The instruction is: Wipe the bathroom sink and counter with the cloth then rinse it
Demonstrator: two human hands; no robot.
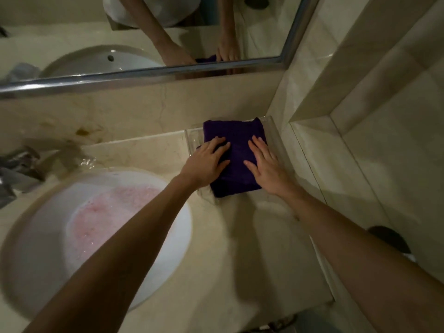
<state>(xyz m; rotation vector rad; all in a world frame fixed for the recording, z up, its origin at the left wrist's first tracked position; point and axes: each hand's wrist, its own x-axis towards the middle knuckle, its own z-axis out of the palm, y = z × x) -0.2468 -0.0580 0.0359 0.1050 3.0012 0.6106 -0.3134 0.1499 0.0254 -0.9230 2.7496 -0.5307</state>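
A folded dark purple cloth [236, 152] lies on a clear tray [193, 137] at the back right of the beige marble counter [240, 236]. My left hand [206, 162] rests flat on the cloth's left edge, fingers spread. My right hand [266, 164] presses flat on its right side. Neither hand grips it. The white sink [43, 248] at lower left holds pink foamy water [108, 212]; my left forearm crosses over it.
A chrome faucet [16, 169] stands at the left edge, blurred. A mirror [144, 32] with a metal frame runs above the backsplash. A tiled wall [360, 116] closes the right side. A brown stain [83, 132] marks the backsplash.
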